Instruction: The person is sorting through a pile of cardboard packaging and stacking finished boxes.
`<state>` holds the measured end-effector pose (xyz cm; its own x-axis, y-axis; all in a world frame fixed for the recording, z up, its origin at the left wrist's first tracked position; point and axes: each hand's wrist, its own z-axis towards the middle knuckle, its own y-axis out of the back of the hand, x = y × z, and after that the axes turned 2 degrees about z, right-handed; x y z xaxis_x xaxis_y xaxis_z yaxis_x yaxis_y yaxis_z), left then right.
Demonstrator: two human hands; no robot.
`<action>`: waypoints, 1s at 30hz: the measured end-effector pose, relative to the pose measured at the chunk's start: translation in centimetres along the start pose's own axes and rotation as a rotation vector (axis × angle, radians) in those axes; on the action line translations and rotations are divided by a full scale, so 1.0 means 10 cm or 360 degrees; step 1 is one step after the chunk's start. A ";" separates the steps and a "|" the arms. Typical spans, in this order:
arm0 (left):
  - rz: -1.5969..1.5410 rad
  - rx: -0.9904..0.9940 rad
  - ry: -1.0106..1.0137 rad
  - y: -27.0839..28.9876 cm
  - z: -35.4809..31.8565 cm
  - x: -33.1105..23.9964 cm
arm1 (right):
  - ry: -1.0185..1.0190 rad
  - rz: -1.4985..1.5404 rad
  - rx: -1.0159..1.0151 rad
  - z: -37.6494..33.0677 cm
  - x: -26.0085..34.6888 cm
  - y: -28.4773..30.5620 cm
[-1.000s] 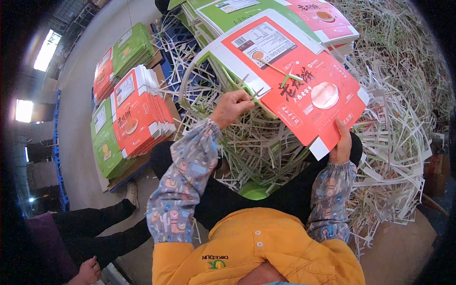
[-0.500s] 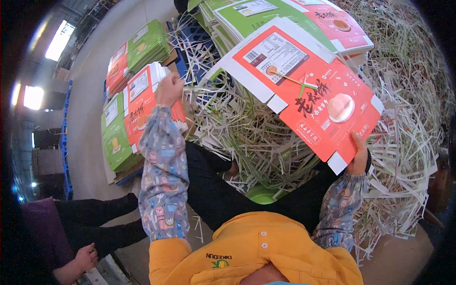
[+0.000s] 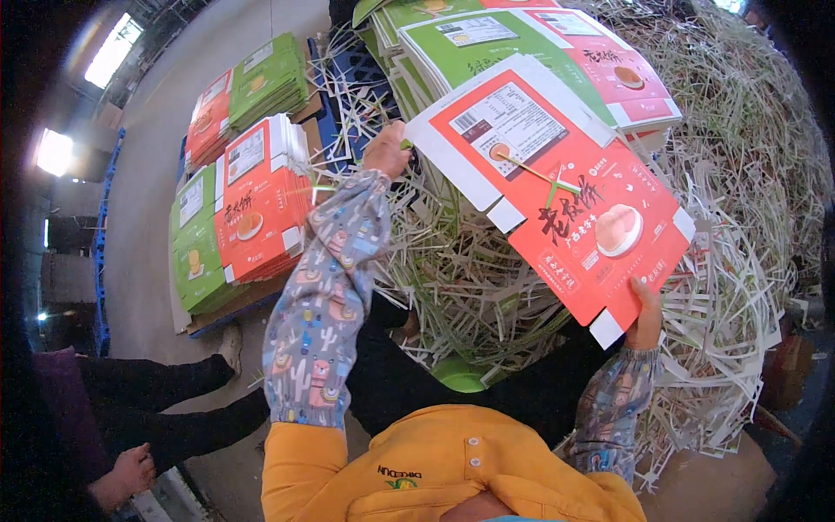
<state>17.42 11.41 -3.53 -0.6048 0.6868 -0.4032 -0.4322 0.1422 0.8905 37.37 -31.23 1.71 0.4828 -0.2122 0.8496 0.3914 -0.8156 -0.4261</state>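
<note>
A flat, unfolded red and white carton sheet (image 3: 557, 213) lies tilted in front of me, with a round cake picture on it. My right hand (image 3: 644, 317) grips its lower right edge, thumb on top. My left hand (image 3: 387, 150) is closed at the sheet's upper left white edge. A small green bit shows by its fingertips; whether it also pinches the sheet, I cannot tell. Thin paper strips (image 3: 544, 178) lie across the red face. Beyond the sheet stands a pile of green and red flat cartons (image 3: 496, 48), partly covered by it.
Shredded paper strips (image 3: 487, 287) heap up below the sheet and to the right. Stacked red cartons (image 3: 257, 204) and green cartons (image 3: 196, 252) stand on a blue pallet at left. A green round thing (image 3: 461, 374) sits between my legs. Another person's hand (image 3: 130, 474) shows lower left.
My left hand has moved right, from beside the left carton stack to the sheet's left edge. My right hand and the sheet have shifted slightly left and down in the picture.
</note>
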 end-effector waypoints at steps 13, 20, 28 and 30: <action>0.0434 -0.0388 -0.0345 0.60 0.92 0.50 | -0.0034 0.0033 -0.0107 0.30 0.12 0.58; 0.0690 -0.0602 0.0118 0.88 0.98 0.09 | -0.0071 -0.0162 0.0050 0.12 0.33 0.64; 0.0369 -0.1114 -0.0007 1.43 1.42 -0.16 | -0.0072 0.0609 0.0222 -0.08 -0.13 0.00; 0.0474 -0.0960 -0.0521 1.35 1.24 -0.25 | -0.0088 0.0744 0.0163 -0.05 -0.39 -0.25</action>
<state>21.38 20.44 12.15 -0.5644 0.8255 0.0044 -0.6299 -0.4342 0.6440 34.06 -28.62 -0.36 0.6653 -0.5126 0.5429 0.1959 -0.5818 -0.7894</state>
